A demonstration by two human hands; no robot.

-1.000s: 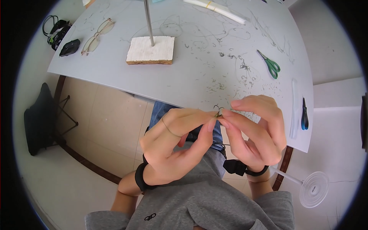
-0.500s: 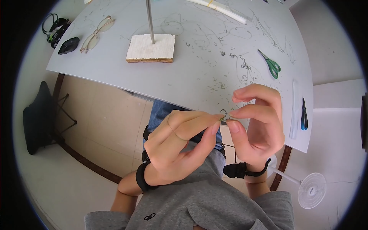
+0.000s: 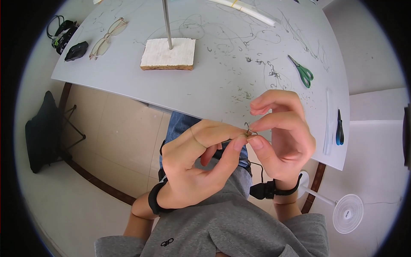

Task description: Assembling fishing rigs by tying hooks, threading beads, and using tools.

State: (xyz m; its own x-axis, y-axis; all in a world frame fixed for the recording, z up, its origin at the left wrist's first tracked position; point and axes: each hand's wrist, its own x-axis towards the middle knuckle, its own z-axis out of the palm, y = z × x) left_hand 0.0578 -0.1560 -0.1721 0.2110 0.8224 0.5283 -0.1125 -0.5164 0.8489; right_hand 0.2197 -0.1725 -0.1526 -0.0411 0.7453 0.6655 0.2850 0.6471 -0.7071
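My left hand [image 3: 188, 165] is closed in a pinch on a small dark fishing hook [image 3: 247, 126], whose bend sticks up past the fingertips. A thin green line [image 3: 193, 136] runs round the back of that hand's fingers. Close against it, my right hand [image 3: 289, 139] pinches thumb and index finger at the hook's right side. What lies between those right fingertips is mostly hidden, though a bit of curved dark wire shows there. The other right fingers are curled above. Both hands are over my lap, just before the table's near edge.
On the grey table [image 3: 205, 85] lie green scissors [image 3: 305, 75], blue-handled snips [image 3: 339, 132], a clear strip [image 3: 328, 124], glasses [image 3: 105, 43] and a black case [image 3: 77, 51]. A rod rises from a white block [image 3: 169, 55]. Several loose hooks [image 3: 274, 75] and line scraps are scattered about.
My right hand has shifted slightly left, and its fingers have drawn closer to my left fingertips. The hook's bend now stands more upright. Below the left index finger, the other fingers show more.
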